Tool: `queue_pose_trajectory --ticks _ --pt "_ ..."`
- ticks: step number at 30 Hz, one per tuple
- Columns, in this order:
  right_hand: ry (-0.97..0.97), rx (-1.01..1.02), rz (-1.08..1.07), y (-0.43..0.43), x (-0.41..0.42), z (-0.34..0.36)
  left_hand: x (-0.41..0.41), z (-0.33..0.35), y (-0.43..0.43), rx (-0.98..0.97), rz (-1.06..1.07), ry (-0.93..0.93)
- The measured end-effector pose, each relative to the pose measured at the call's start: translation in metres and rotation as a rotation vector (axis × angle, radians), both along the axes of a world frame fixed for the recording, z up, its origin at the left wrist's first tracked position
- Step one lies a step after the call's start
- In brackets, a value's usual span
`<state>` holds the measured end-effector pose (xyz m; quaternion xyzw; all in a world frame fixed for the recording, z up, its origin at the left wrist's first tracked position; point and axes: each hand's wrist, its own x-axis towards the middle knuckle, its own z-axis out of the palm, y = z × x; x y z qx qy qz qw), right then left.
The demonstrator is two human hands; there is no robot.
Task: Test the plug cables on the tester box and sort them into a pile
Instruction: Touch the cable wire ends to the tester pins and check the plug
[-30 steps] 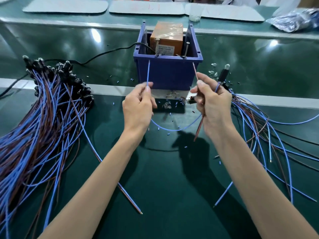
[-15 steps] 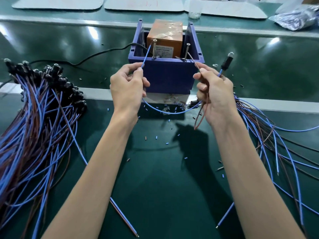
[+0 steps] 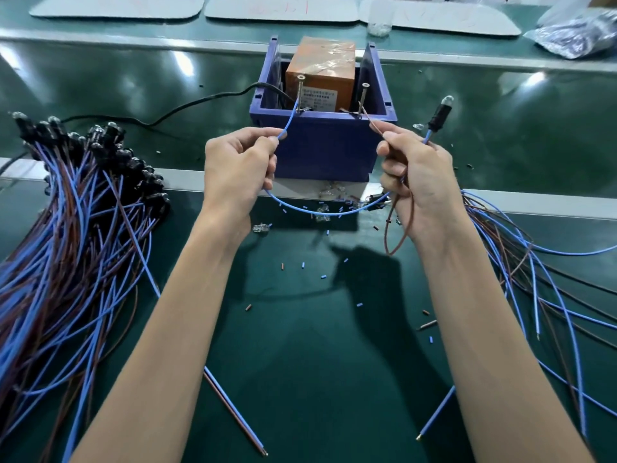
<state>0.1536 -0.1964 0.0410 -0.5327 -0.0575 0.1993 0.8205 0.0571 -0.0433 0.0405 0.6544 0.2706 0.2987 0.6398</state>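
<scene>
- Change: a second ago both stripped ends pointed up free, with your hands low in front of the tester box [image 3: 320, 148]. You have since lifted both hands forward to its rim. My read is that the test contact is being made now.
- Left hand [image 3: 240, 175]: thumb and forefinger pinch the blue wire [image 3: 289, 120]. Its end runs up from your fingertips and appears to touch the left screw post [image 3: 301, 93].
- Right hand [image 3: 417, 185]: fingers are clamped on the brown wire [image 3: 374, 124], whose end is at the right screw post [image 3: 364, 96]. The same grip holds the cable's plug head [image 3: 440, 115] upright just beyond your knuckles.
- I cannot tell whether the plug head's bulb is lit.
- Sorted pile [image 3: 76, 222]: well out beyond your left hand. Untested cables [image 3: 534, 248]: trailing off past your right wrist.
</scene>
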Motion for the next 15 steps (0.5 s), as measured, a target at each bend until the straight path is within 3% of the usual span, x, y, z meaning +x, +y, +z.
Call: queue_pose_trajectory --ticks 15 --pt "-0.004 0.001 0.011 -0.0019 0.0030 0.0010 -0.0027 0.0078 0.0028 -0.005 -0.023 0.002"
